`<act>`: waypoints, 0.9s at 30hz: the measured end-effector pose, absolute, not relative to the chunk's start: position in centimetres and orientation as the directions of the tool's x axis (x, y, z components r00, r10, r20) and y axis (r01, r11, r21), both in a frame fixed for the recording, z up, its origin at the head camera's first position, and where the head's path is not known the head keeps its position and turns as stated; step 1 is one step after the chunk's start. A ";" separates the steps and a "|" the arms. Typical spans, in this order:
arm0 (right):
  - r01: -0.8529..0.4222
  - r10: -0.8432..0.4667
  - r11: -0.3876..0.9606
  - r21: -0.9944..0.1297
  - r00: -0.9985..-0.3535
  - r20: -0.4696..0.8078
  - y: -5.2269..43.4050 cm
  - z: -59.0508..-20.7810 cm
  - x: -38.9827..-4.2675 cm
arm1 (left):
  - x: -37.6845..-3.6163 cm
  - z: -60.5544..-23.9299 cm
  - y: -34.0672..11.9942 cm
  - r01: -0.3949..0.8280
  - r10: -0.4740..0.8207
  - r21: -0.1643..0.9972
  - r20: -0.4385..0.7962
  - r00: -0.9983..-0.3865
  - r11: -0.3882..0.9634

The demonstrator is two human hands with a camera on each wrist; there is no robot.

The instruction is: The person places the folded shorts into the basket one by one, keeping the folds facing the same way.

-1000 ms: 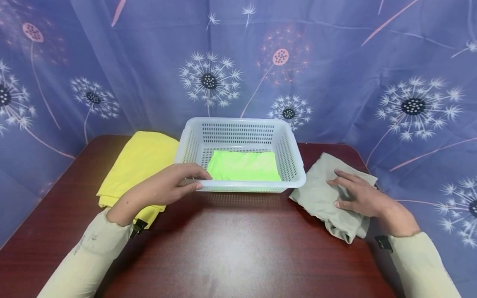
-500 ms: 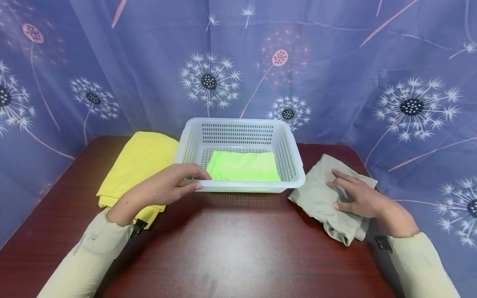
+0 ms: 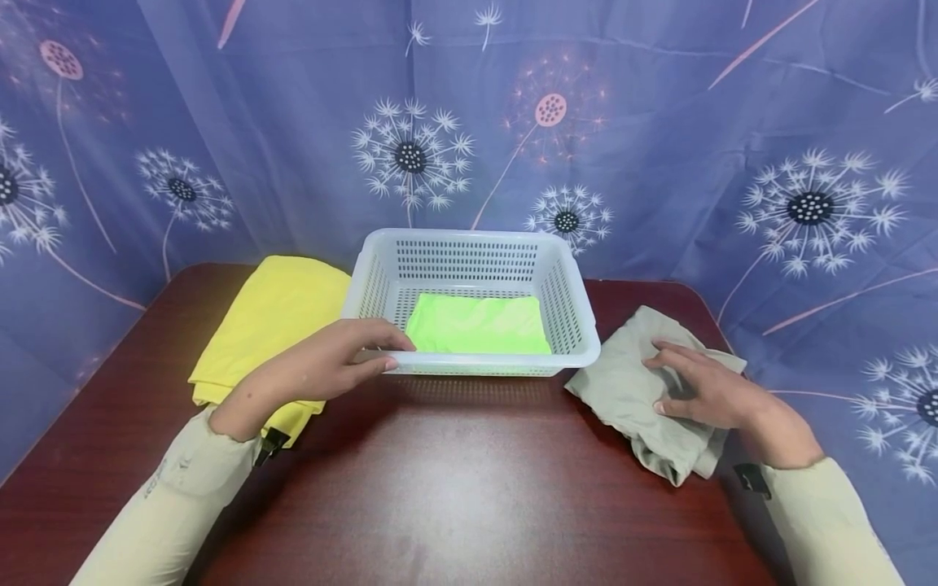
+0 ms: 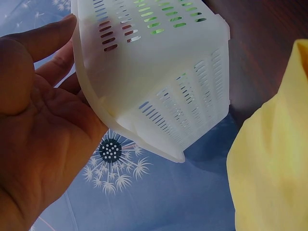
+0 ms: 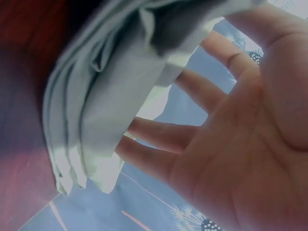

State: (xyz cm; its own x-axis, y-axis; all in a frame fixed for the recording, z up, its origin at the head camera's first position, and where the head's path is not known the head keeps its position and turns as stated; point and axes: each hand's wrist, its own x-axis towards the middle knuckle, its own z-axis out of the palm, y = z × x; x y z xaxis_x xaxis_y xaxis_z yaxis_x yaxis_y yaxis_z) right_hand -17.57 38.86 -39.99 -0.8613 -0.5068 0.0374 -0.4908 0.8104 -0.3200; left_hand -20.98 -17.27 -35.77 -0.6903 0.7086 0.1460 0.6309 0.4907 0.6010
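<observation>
In the head view, a white perforated plastic basket [image 3: 469, 364] stands at the back middle of the table, with a folded bright green cloth [image 3: 479, 324] lying flat inside. My left hand [image 3: 322, 362] holds its near left rim, fingers over the inside and thumb at the outer edge; the left wrist view has the basket [image 4: 159, 82] rim between thumb and fingers. At the right, my right hand [image 3: 714, 387] rests spread fingertips on a folded grey cloth [image 3: 623, 382]. The right wrist view shows those fingertips along the layered grey cloth [image 5: 115, 91], palm off it.
A folded yellow cloth [image 3: 282, 301] lies left of the basket, partly under my left forearm in the head view. The dark red wooden table [image 3: 469, 480] reaches back to a blue curtain [image 3: 293, 98] with dandelion prints.
The grey cloth has turned slightly under my right fingertips, its far corner shifting right and its near edge left. My left hand and the basket look the same.
</observation>
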 end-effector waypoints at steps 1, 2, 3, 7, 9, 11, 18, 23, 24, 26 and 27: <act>-0.488 -0.504 0.813 -0.317 -0.863 0.033 38.8 -39.9 -17.5 | -21.0 -35.7 -17.3 0.630 0.709 0.603 0.146 -0.690 0.489; -0.484 -0.502 0.816 -0.315 -0.865 0.028 38.7 -39.9 -17.5 | -21.0 -35.7 -17.3 0.630 0.709 0.604 0.146 -0.690 0.488; -0.481 -0.499 0.820 -0.311 -0.866 0.023 38.6 -39.8 -17.5 | -21.0 -35.7 -17.3 0.629 0.709 0.605 0.146 -0.690 0.488; -0.469 -0.488 0.833 -0.294 -0.873 0.009 38.3 -39.6 -17.3 | -21.0 -35.8 -17.3 0.628 0.711 0.607 0.143 -0.689 0.487; -0.469 -0.487 0.835 -0.288 -0.873 0.012 38.2 -39.6 -17.2 | -21.0 -35.8 -17.3 0.632 0.711 0.605 0.148 -0.687 0.485; -0.475 -0.490 0.834 -0.281 -0.872 0.021 38.2 -39.6 -17.2 | -21.0 -35.8 -17.3 0.635 0.712 0.604 0.153 -0.685 0.482; -0.461 -0.475 0.846 -0.268 -0.880 0.012 38.0 -39.5 -17.1 | -21.0 -35.7 -17.4 0.632 0.710 0.608 0.154 -0.687 0.480; -0.449 -0.464 0.854 -0.264 -0.886 0.006 37.8 -39.4 -17.0 | -21.0 -35.7 -17.4 0.632 0.708 0.604 0.152 -0.690 0.486; -0.449 -0.463 0.854 -0.262 -0.886 0.008 37.7 -39.3 -17.0 | -21.0 -35.8 -17.4 0.633 0.708 0.602 0.152 -0.690 0.488; -0.455 -0.467 0.854 -0.252 -0.884 0.016 37.5 -39.3 -16.9 | -21.0 -35.8 -17.4 0.636 0.709 0.598 0.154 -0.689 0.488; -0.459 -0.469 0.853 -0.248 -0.883 0.023 37.4 -39.3 -16.9 | -21.0 -35.7 -17.3 0.637 0.708 0.597 0.156 -0.688 0.487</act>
State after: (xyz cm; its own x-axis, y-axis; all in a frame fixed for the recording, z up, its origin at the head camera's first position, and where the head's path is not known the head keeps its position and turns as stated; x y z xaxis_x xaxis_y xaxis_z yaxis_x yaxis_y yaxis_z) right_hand -16.87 37.43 -39.27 -0.8831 -0.4687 0.0227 -0.4592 0.8531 -0.2477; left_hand -21.00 -17.34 -35.74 -0.6883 0.7084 0.1563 0.6371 0.4873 0.5972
